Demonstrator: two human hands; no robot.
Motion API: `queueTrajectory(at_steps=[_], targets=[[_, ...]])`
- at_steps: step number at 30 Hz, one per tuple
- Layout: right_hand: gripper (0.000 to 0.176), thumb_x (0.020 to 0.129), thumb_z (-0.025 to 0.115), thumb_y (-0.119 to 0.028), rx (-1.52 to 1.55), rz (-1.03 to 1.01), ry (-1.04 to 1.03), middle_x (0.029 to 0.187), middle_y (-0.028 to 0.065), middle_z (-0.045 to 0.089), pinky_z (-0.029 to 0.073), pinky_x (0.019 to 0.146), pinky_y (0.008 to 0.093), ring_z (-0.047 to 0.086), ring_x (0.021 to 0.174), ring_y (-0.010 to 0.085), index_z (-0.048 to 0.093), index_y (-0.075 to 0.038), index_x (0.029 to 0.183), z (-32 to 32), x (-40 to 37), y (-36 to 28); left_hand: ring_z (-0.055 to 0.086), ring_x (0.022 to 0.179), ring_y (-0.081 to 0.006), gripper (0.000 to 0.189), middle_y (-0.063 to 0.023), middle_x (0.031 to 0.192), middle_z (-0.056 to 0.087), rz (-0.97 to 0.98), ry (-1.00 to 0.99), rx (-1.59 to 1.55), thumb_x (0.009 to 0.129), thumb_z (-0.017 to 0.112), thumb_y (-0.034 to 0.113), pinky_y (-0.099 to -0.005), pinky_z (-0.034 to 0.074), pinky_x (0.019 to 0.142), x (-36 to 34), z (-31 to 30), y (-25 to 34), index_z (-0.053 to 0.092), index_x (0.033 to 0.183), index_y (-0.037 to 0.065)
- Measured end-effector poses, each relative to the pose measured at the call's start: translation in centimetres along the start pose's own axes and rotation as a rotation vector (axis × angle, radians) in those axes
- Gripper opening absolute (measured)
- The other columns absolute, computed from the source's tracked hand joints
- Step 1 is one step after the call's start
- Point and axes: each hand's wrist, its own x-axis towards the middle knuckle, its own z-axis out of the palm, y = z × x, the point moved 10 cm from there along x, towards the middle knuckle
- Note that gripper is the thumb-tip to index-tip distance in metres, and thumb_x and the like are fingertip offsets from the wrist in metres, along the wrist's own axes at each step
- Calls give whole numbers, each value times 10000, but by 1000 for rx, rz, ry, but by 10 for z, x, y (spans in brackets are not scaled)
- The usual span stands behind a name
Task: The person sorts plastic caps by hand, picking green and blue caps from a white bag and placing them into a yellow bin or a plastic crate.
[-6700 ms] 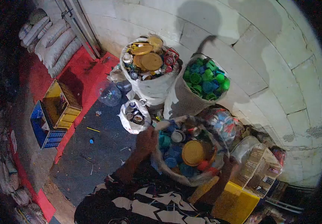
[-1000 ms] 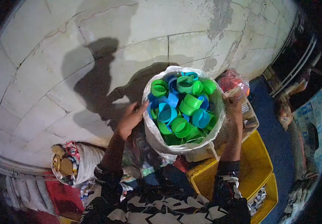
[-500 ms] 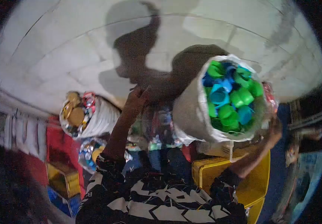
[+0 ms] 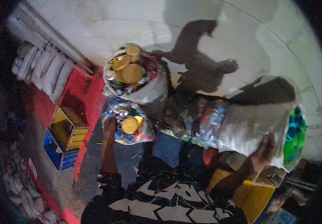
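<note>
My left hand (image 4: 110, 125) is at the left rim of a clear plastic bag (image 4: 148, 135) that holds yellow lids (image 4: 130, 126) and blue and silver pieces. Its fingers overlap the bag's edge, too blurred to show whether they grip it. My right hand (image 4: 264, 152) is held against or just in front of the side of a large white sack (image 4: 250, 125), fingers stretched out and holding nothing visible. Green and blue plastic caps (image 4: 294, 138) fill that sack's mouth, which faces right. Behind the clear bag stands another white sack (image 4: 155, 89) with gold-coloured lids (image 4: 132, 73) on top.
Filled clear bags (image 4: 211, 119) stand between the sacks along the pale wall (image 4: 138, 28). A yellow crate (image 4: 252, 199) is below my right arm. Yellow (image 4: 78, 136) and blue (image 4: 69, 158) crates lie at left, near stacked white sacks (image 4: 50, 72).
My view has turned left, so the sacks appear farther right. My left hand has come down from in front of the wall to the clear bag. My right hand appears beside the cap-filled sack's side.
</note>
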Motion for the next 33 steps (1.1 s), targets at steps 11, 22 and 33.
queueTrajectory(at_steps=[11, 22, 33], targets=[[241, 863, 631, -233, -212, -104, -1166, 866, 192, 648, 501, 691, 454, 637, 760, 385, 668, -44, 1009, 386, -524, 47, 538, 1161, -441, 634, -256, 1214, 584, -339, -163, 747, 791, 717, 468, -522, 440, 969, 49, -11, -437, 562, 1194, 3], [389, 792, 662, -435, -619, 114, -1280, 889, 155, 664, 537, 759, 477, 665, 846, 355, 708, -143, 1046, 439, -611, 101, 647, 949, -378, 466, -197, 1003, 663, -253, -347, 745, 798, 675, 450, -524, 509, 828, 76, 62, -442, 664, 1052, 59], [307, 737, 678, -283, -214, 300, -1059, 896, 180, 663, 528, 711, 481, 661, 824, 364, 676, -33, 915, 409, -533, 154, 674, 844, -300, 266, -167, 854, 673, 91, -340, 788, 871, 567, 280, -511, 521, 689, 101, 19, -295, 691, 843, 47]])
